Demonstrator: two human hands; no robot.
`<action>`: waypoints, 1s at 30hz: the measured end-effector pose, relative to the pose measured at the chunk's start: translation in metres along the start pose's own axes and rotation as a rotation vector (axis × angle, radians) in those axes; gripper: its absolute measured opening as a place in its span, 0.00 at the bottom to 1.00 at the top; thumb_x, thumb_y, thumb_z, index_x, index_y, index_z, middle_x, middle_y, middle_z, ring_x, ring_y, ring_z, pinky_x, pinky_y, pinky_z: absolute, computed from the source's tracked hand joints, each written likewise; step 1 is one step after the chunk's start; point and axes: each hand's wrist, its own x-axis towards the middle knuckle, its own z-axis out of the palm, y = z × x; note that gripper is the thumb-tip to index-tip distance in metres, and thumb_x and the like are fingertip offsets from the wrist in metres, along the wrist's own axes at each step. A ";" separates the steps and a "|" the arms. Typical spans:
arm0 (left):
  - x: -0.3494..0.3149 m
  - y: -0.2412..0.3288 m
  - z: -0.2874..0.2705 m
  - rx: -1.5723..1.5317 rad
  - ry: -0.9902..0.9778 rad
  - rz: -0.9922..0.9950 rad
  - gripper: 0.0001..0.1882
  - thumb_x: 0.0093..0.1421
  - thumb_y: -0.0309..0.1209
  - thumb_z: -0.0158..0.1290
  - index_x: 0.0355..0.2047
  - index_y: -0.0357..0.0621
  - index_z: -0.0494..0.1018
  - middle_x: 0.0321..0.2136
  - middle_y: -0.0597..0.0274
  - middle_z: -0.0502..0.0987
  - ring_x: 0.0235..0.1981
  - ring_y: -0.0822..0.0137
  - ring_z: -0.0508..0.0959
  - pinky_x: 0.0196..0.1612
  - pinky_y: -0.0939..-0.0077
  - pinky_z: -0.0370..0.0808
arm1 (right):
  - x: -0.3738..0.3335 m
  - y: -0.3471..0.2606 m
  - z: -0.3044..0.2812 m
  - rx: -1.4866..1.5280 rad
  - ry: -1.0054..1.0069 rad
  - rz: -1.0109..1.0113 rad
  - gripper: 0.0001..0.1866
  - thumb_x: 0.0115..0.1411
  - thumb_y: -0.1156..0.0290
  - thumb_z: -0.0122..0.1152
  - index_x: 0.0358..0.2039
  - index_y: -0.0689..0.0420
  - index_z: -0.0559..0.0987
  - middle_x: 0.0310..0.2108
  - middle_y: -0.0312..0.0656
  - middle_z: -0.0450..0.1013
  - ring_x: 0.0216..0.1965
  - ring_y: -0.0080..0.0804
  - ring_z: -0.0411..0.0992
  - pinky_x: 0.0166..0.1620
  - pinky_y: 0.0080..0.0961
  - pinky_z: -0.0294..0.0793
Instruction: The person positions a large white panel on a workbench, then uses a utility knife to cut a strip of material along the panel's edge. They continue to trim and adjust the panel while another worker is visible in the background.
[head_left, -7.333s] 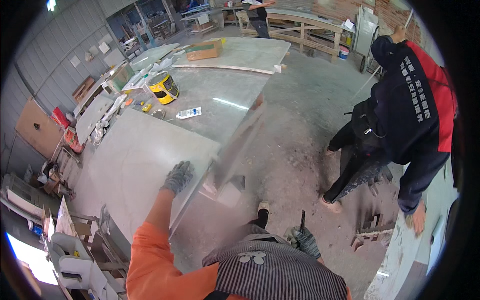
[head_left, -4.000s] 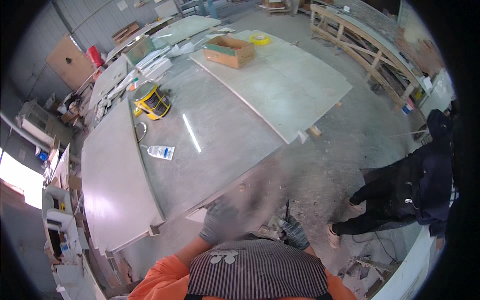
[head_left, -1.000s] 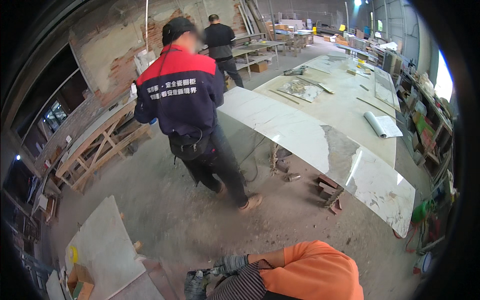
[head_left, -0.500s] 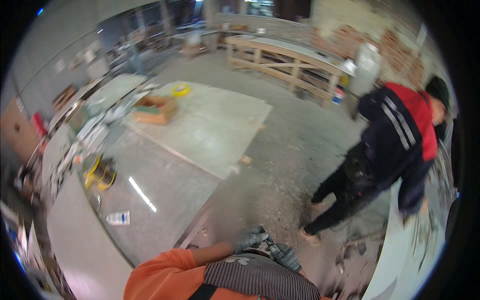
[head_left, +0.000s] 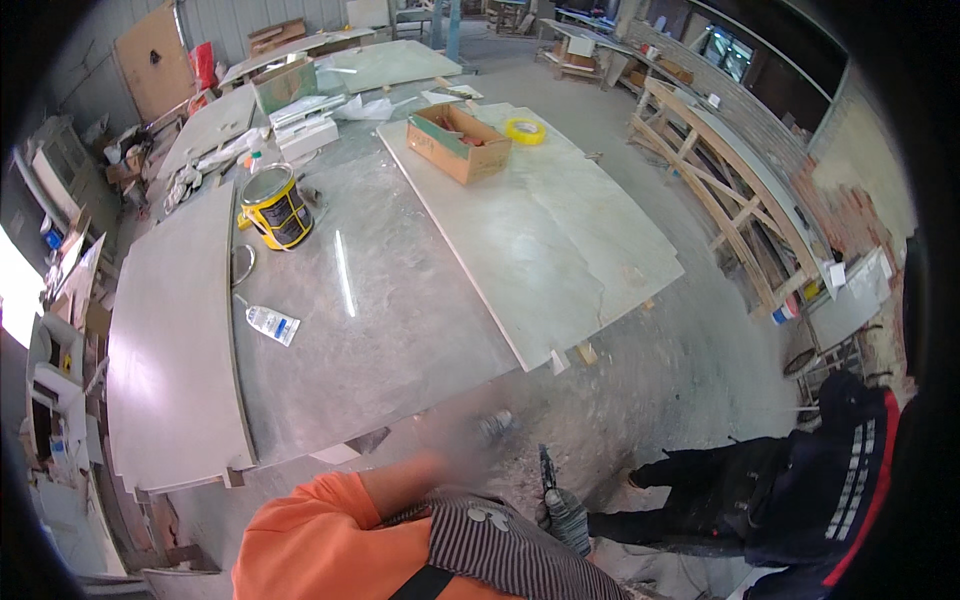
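My right hand, in a grey work glove, is closed around a slim dark tool near my waist. The tool points up and away from me; whether it is a knife or a pen I cannot make out. Past the tool, to its left, my gloved left hand reaches forward beside the table's near edge. A smeared patch covers part of that arm, and its fingers are too blurred to read. A striped apron covers my front.
A large table holds grey stone-like slabs, a cardboard box, yellow tape, a yellow-and-black can and a white tube. A co-worker in dark clothes bends close at my right. A wooden bench frame stands farther back.
My hands were together at the tool; now they are apart, the left farther forward. My view has turned left, bringing the table more fully into sight. The co-worker appears lower in it.
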 end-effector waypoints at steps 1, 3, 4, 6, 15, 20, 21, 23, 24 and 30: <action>0.002 0.002 -0.009 0.149 0.089 0.024 0.19 0.57 0.37 0.53 0.46 0.40 0.71 0.28 0.52 0.74 0.31 0.62 0.74 0.39 0.68 0.71 | 0.006 -0.009 -0.003 -0.003 -0.003 -0.029 0.21 0.58 0.51 0.59 0.36 0.58 0.76 0.19 0.34 0.72 0.18 0.22 0.68 0.21 0.22 0.67; 0.032 0.009 -0.022 -0.538 0.089 0.177 0.20 0.54 0.34 0.53 0.46 0.40 0.69 0.29 0.54 0.74 0.33 0.62 0.74 0.39 0.68 0.71 | 0.019 -0.029 -0.008 0.015 -0.019 -0.069 0.21 0.57 0.51 0.60 0.35 0.58 0.75 0.19 0.34 0.71 0.17 0.21 0.67 0.20 0.21 0.66; 0.045 0.009 -0.026 -0.686 0.035 0.166 0.19 0.55 0.33 0.53 0.47 0.40 0.69 0.32 0.55 0.74 0.35 0.62 0.74 0.40 0.68 0.72 | 0.023 -0.037 -0.009 0.021 0.007 -0.073 0.21 0.58 0.51 0.60 0.35 0.58 0.75 0.19 0.34 0.71 0.17 0.21 0.67 0.20 0.21 0.66; 0.071 0.006 -0.031 -0.983 -0.068 0.122 0.18 0.57 0.33 0.53 0.47 0.40 0.68 0.37 0.58 0.73 0.39 0.63 0.74 0.42 0.67 0.73 | 0.035 -0.057 -0.011 0.048 0.031 -0.159 0.21 0.58 0.51 0.59 0.36 0.58 0.75 0.19 0.33 0.71 0.17 0.21 0.66 0.20 0.21 0.66; 0.130 0.046 -0.044 -1.211 -0.183 0.103 0.32 0.63 0.47 0.47 0.59 0.38 0.57 0.47 0.56 0.69 0.48 0.62 0.71 0.48 0.68 0.72 | 0.096 -0.168 0.000 -0.256 0.053 -0.335 0.16 0.53 0.65 0.65 0.37 0.59 0.72 0.25 0.36 0.69 0.26 0.23 0.67 0.30 0.23 0.69; 0.148 0.079 -0.047 -0.622 -0.153 0.264 0.34 0.64 0.52 0.42 0.60 0.36 0.57 0.51 0.43 0.65 0.56 0.55 0.64 0.57 0.66 0.63 | 0.132 -0.204 0.046 -0.343 -0.143 -0.528 0.26 0.52 0.61 0.68 0.45 0.61 0.68 0.31 0.37 0.70 0.32 0.25 0.70 0.36 0.25 0.72; 0.150 0.082 -0.047 -0.648 -0.144 0.216 0.34 0.65 0.52 0.41 0.59 0.36 0.58 0.52 0.43 0.64 0.56 0.53 0.64 0.57 0.66 0.62 | 0.137 -0.211 0.050 -0.461 -0.109 -0.562 0.22 0.53 0.63 0.66 0.43 0.60 0.69 0.30 0.37 0.70 0.30 0.23 0.69 0.34 0.24 0.71; 0.152 0.084 -0.048 -0.669 -0.033 0.181 0.33 0.65 0.51 0.41 0.59 0.36 0.58 0.53 0.42 0.63 0.57 0.52 0.64 0.58 0.65 0.61 | 0.146 -0.222 0.054 -0.545 -0.085 -0.509 0.16 0.56 0.65 0.64 0.39 0.58 0.69 0.27 0.35 0.69 0.27 0.22 0.68 0.30 0.22 0.70; 0.151 0.082 -0.050 -0.662 0.031 0.189 0.34 0.64 0.51 0.42 0.60 0.36 0.57 0.54 0.42 0.63 0.57 0.51 0.64 0.59 0.65 0.61 | 0.151 -0.227 0.054 -0.484 -0.103 -0.444 0.14 0.57 0.66 0.62 0.37 0.57 0.68 0.26 0.34 0.68 0.25 0.21 0.67 0.28 0.21 0.68; 0.160 0.054 -0.090 0.106 0.723 0.155 0.38 0.59 0.47 0.47 0.61 0.34 0.52 0.58 0.35 0.56 0.60 0.43 0.58 0.62 0.55 0.54 | 0.199 -0.246 0.052 -0.307 -0.008 -0.401 0.08 0.60 0.67 0.57 0.33 0.53 0.68 0.19 0.29 0.64 0.17 0.15 0.61 0.19 0.15 0.60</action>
